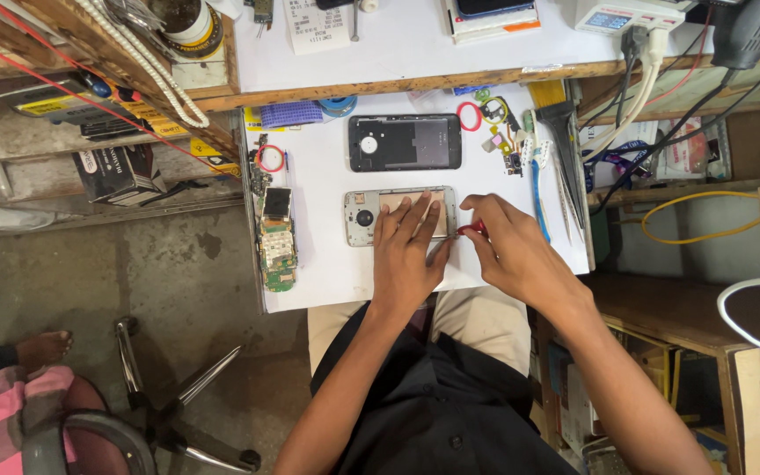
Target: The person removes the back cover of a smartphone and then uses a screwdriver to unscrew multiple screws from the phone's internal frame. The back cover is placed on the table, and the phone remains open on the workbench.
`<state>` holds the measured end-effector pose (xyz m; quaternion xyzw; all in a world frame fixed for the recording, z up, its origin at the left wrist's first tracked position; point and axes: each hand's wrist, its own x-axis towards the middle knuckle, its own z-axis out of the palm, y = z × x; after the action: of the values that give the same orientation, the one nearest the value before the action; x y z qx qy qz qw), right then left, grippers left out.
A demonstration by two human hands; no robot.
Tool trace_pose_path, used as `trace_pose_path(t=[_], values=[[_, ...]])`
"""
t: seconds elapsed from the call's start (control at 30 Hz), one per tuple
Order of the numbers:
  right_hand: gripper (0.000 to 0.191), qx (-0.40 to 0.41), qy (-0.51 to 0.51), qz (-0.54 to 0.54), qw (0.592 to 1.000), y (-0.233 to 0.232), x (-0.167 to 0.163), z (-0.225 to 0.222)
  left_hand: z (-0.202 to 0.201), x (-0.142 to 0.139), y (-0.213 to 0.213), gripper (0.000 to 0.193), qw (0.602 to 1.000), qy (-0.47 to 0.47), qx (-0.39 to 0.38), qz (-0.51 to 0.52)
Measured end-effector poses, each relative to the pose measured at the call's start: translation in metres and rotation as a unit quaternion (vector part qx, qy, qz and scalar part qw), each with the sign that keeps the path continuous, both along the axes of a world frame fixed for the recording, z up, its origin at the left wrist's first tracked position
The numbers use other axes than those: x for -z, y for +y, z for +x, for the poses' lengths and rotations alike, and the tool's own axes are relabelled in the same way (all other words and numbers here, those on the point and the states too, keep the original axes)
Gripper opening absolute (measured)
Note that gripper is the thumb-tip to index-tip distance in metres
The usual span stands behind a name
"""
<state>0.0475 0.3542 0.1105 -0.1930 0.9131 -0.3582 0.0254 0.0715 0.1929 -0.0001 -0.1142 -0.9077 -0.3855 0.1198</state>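
Pressing down on the opened phone frame [400,215], my left hand [406,251] lies flat with its fingers spread across the frame's right half, so that grip is apart and simply resting on the thing, not clamped around it. The phone frame sits on the white bench [327,273], near the bench's front edge and roughly in the middle, with its round camera ring showing at its left end. My right hand [512,246] is just to the right of the frame, its fingers pinched together on a small red-handled tool [475,229] whose tip I cannot make out; the tool meets the frame's right end.

Behind the frame, farther from me, lies a dark phone back housing [405,142], well apart from my hands. Left of the frame, near the bench's left edge, a green circuit board [277,246] lies lengthwise, and behind that board is a small red ring [269,158]. Another red ring [470,116] lies just right of the dark housing, among small loose parts [505,141]. A blue-handled brush [538,189] and tweezers [572,167] lie along the bench's right edge, right of the frame.

Below the bench's left side, on the floor, stands a chair base [169,413] with chrome legs, and another person's foot [44,348] shows at the left edge.
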Motion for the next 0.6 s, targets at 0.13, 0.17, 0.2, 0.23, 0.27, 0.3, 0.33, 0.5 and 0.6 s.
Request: trace_pose_path(t=[0.13,0.17,0.2,0.23,0.27,0.3,0.33,0.5,0.6], values=[[0.033,0.041,0.038,0.032,0.998,-0.001,0.005,0.002,0.000,0.001,0.000,0.055,1.000,-0.007,0.000,-0.009],[0.029,0.076,0.014,0.060,0.995,-0.003,0.008,0.002,0.000,0.002,0.000,0.055,1.000,-0.005,0.001,-0.007],[0.026,0.109,-0.009,0.087,0.990,-0.004,0.011,0.002,0.000,0.002,0.000,0.054,1.000,-0.004,0.001,-0.006],[0.026,0.111,-0.018,0.077,0.991,-0.004,0.013,0.001,0.000,0.003,0.000,0.053,1.000,-0.002,0.000,-0.005],[0.026,0.113,-0.027,0.068,0.991,-0.002,0.016,0.000,0.000,0.003,0.000,0.053,1.000,0.001,-0.002,-0.005],[0.027,0.115,-0.036,0.059,0.991,0.000,0.018,0.000,0.000,0.004,0.000,0.053,1.000,0.004,-0.003,-0.005],[0.028,0.111,-0.037,0.041,0.992,0.002,0.021,0.000,-0.001,0.004,0.000,0.053,1.000,0.007,-0.003,-0.004],[0.047,0.099,-0.021,-0.063,0.993,0.015,0.040,0.001,-0.001,0.006,0.002,0.053,1.000,0.008,-0.008,-0.001],[0.054,0.105,-0.036,-0.128,0.985,0.023,0.058,0.001,0.000,0.006,0.001,0.053,1.000,0.009,-0.009,0.000]])
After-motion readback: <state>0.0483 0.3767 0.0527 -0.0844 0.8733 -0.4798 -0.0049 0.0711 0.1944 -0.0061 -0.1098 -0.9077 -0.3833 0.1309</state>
